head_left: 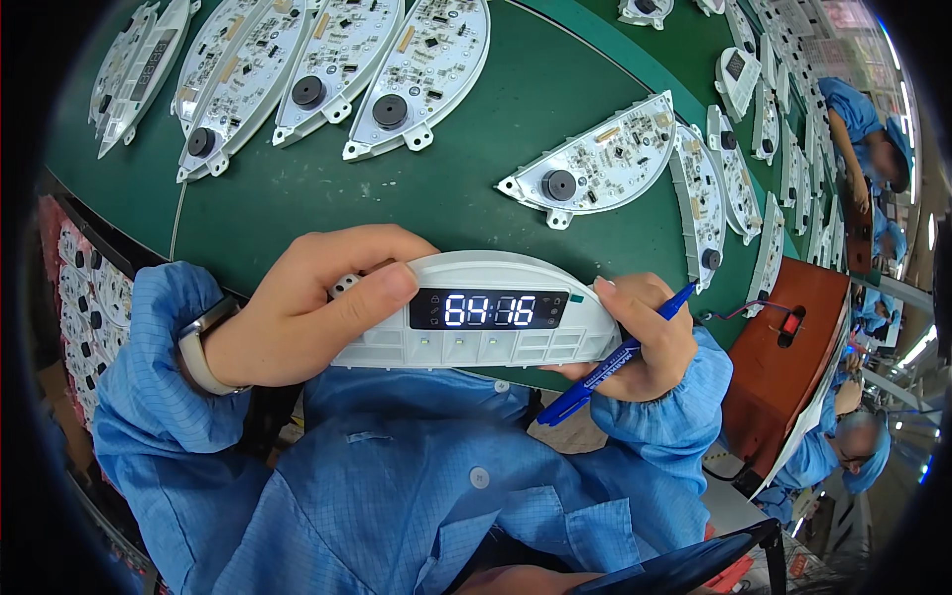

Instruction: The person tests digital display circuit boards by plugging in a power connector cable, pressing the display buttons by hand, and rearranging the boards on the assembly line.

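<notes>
Between my two hands is a white half-moon display module, its dark window lit with white digits and facing up at me. My left hand grips its left end, thumb on the front beside the window. At the right end, my right hand pinches the module with the thumb on the front edge. A blue marker pen also lies in my right hand, slanting across the fingers. Most of the fingers behind the module are hidden. A half-moon circuit board module with a round black buzzer rests on the green table beyond.
Several similar modules lie in a row at the far left of the green table. More stand along the right on a green surface. A brown box with a red switch sits at right. Co-workers in blue sit farther right.
</notes>
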Demonstrator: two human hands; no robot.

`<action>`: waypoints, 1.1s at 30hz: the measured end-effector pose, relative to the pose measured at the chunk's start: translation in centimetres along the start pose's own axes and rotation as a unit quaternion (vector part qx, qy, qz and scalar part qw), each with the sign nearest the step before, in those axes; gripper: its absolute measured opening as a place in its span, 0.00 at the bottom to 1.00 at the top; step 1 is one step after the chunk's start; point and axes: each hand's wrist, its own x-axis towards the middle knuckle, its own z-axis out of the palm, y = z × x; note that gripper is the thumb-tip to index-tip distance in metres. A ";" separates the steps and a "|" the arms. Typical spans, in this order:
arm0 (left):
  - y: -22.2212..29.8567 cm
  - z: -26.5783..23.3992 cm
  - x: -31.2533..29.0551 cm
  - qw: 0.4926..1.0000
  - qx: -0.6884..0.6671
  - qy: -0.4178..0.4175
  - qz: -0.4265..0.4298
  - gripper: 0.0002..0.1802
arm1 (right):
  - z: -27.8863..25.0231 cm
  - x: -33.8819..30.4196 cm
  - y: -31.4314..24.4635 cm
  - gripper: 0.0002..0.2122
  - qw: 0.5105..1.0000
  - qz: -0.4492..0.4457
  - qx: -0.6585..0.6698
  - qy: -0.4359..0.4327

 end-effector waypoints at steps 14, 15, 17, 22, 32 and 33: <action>0.2 -0.2 0.2 1.000 0.013 -0.004 -0.002 0.16 | -0.2 0.1 -0.1 0.30 1.000 -0.009 -0.007 -0.009; 0.2 -0.1 0.2 1.000 0.013 -0.003 0.000 0.16 | -0.2 0.1 -0.1 0.30 1.000 -0.009 -0.009 -0.008; 0.1 -0.1 0.2 1.000 0.011 -0.002 0.003 0.16 | -0.2 0.1 -0.2 0.30 1.000 -0.008 -0.011 -0.006; 0.0 -0.2 0.1 1.000 0.001 -0.007 -0.001 0.16 | -0.2 0.1 -0.2 0.31 1.000 -0.006 -0.022 -0.005; -0.2 -0.2 0.1 1.000 -0.023 -0.009 -0.017 0.18 | -0.2 0.0 -0.1 0.31 1.000 -0.002 -0.026 -0.003; -0.2 -0.2 0.1 1.000 -0.023 -0.009 -0.016 0.18 | -0.2 0.0 -0.1 0.31 1.000 -0.001 -0.027 -0.002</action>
